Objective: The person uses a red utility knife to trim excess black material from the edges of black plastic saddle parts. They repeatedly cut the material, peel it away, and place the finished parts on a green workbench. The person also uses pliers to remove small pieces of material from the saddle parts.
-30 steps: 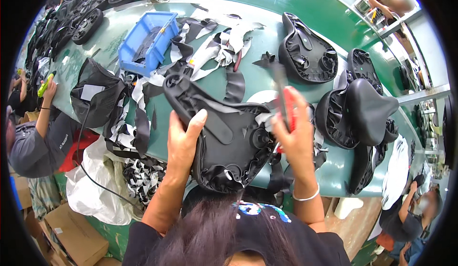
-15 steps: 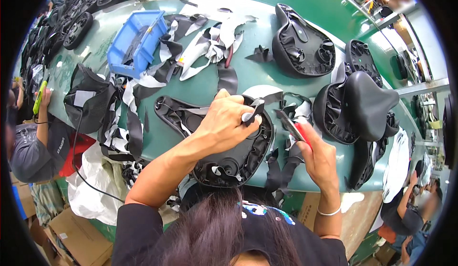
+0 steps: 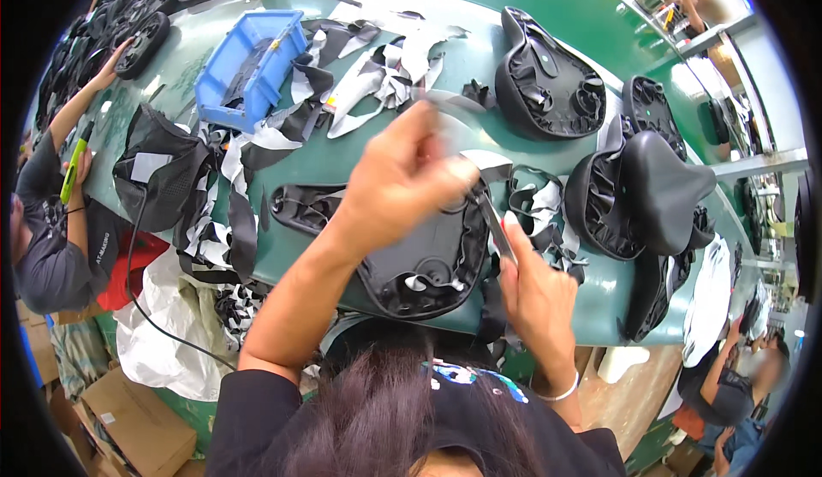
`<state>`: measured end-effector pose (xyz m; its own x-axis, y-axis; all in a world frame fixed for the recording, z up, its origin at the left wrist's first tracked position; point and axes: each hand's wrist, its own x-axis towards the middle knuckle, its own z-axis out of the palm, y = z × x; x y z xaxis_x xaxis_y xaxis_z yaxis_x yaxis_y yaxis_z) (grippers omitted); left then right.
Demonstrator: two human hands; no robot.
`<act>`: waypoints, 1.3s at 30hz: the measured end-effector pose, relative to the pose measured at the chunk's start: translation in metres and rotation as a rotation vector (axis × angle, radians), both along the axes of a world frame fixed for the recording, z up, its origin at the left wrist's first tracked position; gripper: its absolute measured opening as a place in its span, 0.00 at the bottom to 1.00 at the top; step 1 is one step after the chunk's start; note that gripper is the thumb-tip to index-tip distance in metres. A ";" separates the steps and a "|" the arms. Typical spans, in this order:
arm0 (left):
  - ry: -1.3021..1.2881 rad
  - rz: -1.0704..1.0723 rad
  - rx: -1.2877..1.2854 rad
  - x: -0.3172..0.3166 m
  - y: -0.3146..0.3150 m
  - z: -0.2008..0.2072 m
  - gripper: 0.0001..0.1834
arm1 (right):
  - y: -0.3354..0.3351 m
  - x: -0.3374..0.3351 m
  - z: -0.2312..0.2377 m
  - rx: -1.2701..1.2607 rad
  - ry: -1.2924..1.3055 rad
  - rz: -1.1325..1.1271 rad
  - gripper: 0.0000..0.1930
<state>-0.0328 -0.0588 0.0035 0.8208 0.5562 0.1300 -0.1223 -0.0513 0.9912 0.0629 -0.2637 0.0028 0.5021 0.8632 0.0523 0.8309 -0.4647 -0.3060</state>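
An upturned black bicycle saddle (image 3: 411, 259) lies in front of me, its hollow underside up and its gathered cover edge showing inside the rim. Above it, my left hand (image 3: 398, 173) is closed and smeared by motion. A blurred pale strip of cover material (image 3: 454, 104) trails from its fingers. My right hand (image 3: 541, 293) is closed around a knife, whose narrow grey blade (image 3: 493, 227) points up along the saddle's right rim. The handle is mostly hidden in my palm.
Cut scraps (image 3: 368, 92) and a blue bin (image 3: 244, 70) lie beyond. More saddles (image 3: 552, 74) stand at the right, one upright (image 3: 659, 190). At the left are a black bag-like piece (image 3: 158, 164) and a co-worker (image 3: 64, 246) holding a green tool (image 3: 77, 162).
My left hand has risen off the saddle, drawing a strip away. My right hand with the knife has come left to the rim. The co-worker's arm now reaches to a far saddle.
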 end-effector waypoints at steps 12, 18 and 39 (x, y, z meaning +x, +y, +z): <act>-0.128 0.329 -0.124 0.023 0.056 -0.033 0.15 | 0.004 0.019 0.031 -0.211 -0.162 0.179 0.26; 0.077 0.080 -0.333 -0.043 0.004 -0.025 0.28 | 0.062 0.104 0.041 -0.111 -0.191 0.573 0.24; 0.127 -0.930 0.087 0.042 0.021 0.002 0.11 | -0.021 0.058 0.046 -0.212 -0.222 0.356 0.24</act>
